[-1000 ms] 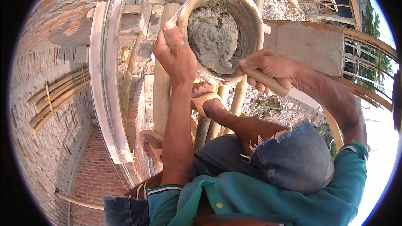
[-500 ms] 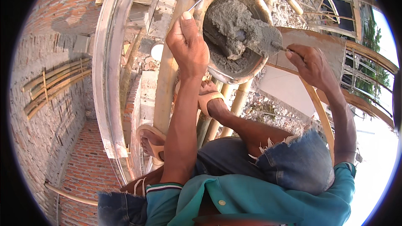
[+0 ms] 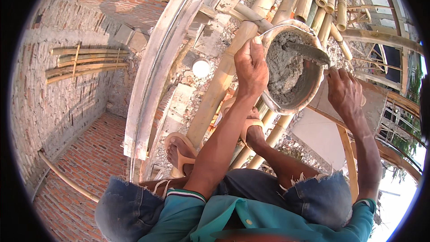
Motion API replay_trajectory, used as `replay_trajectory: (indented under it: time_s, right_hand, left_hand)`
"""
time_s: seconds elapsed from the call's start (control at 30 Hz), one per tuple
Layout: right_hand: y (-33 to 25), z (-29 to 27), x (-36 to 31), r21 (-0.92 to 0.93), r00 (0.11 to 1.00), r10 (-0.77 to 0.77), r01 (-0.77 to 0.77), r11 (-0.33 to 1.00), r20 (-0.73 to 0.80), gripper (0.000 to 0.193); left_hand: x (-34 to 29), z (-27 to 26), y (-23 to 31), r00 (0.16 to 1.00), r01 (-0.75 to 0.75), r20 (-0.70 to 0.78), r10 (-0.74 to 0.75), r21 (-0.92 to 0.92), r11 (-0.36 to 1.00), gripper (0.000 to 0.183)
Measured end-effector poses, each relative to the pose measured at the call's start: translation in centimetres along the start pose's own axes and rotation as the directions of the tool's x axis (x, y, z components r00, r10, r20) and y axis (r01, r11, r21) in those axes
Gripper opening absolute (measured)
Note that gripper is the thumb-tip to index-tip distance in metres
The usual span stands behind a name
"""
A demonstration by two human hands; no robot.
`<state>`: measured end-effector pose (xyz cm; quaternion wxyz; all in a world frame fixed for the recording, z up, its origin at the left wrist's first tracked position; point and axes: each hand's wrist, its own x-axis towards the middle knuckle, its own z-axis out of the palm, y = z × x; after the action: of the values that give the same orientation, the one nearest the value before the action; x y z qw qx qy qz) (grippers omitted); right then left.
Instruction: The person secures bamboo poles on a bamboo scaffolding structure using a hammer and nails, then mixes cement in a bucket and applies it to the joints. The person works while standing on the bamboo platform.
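My left hand [image 3: 251, 69] is closed on the near-left rim of a bucket [image 3: 315, 83], thumb pointing up along its edge. Grey wet mortar [image 3: 283, 69] fills the bucket's left side, and a thin wire handle curves over the far rim. In my right hand [image 3: 346, 92] is the handle of a trowel [image 3: 311, 54], gripped just outside the right rim. Its blade lies turned nearly edge-on over the bucket's far part, the tip at the mortar. Little of the blade's face shows.
Bamboo poles [image 3: 224, 76] run beneath my sandalled feet [image 3: 181, 152], over rubble. Long formwork boards [image 3: 154, 80] stand to the left, beyond them a brick wall [image 3: 80, 80] with bundled bamboo. A white round thing [image 3: 201, 67] lies among the rubble.
The trowel, flat and loaded with mortar before, is now turned nearly edge-on with no heap visible on it. The view has shifted, so bucket and hands appear farther right and lower.
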<state>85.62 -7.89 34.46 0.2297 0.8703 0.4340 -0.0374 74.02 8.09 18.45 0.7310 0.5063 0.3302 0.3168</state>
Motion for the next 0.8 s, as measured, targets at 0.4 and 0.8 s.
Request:
replay_trajectory:
  time_s: [0.4,0.8]
  right_hand:
    - [3.3,3.9,-2.7,0.038,0.999,0.013,-0.014,0.999,0.047,0.019]
    - [-0.8,2.9,-3.3,0.596,0.565,-0.204,-0.788,0.153,0.800,0.037]
  left_hand:
    - [-1.8,2.5,0.3,0.994,-0.106,0.025,0.107,-0.054,0.993,0.036]
    - [-0.4,0.3,0.4,0.999,0.011,0.031,-0.009,-0.045,0.999,0.042]
